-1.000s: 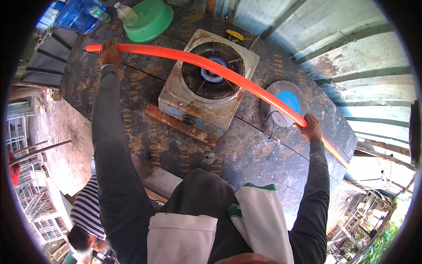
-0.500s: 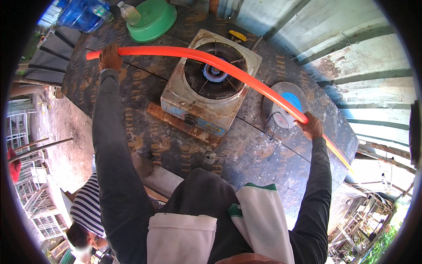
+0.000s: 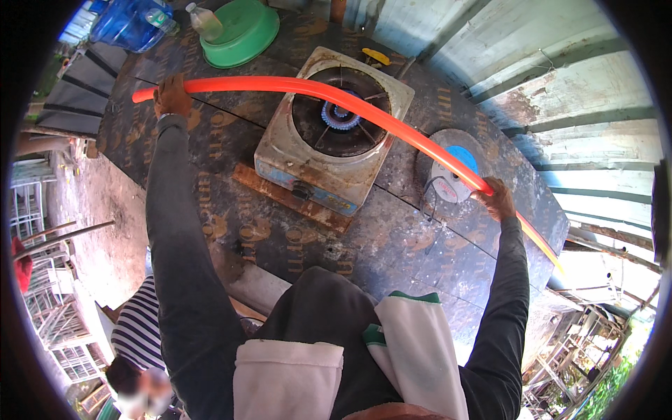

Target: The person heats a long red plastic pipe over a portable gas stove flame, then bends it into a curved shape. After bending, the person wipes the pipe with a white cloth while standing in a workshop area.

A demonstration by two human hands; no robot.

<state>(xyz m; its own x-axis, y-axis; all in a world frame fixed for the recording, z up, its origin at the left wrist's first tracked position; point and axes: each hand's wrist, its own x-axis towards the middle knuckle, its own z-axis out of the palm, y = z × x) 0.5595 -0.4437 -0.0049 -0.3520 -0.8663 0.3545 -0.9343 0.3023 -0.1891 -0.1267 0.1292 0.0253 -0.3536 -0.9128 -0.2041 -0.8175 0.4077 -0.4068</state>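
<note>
A long orange plastic pipe (image 3: 308, 87) stretches across the view, held above a lit gas stove (image 3: 274, 150). Near its left end my left hand (image 3: 172, 96) is closed round it, with a short stub sticking out past the fist. Farther right my right hand (image 3: 497, 199) grips the same pipe, and its far end runs on beyond the hand toward the table's right edge. Between my hands the pipe passes over the blue flame of the burner (image 3: 341, 115), part of which it covers. It looks gently bowed.
On the dark printed tabletop (image 3: 280, 245) a round grey device with a blue disc (image 3: 462, 155) lies under the pipe. A green basin (image 3: 245, 35), a bottle (image 3: 204, 22) and a blue water jug (image 3: 129, 26) stand at the back left. A person in stripes (image 3: 140, 325) is lower left.
The pipe's left end and my left hand have shifted slightly left and down. My right hand still grips the pipe at nearly the same place.
</note>
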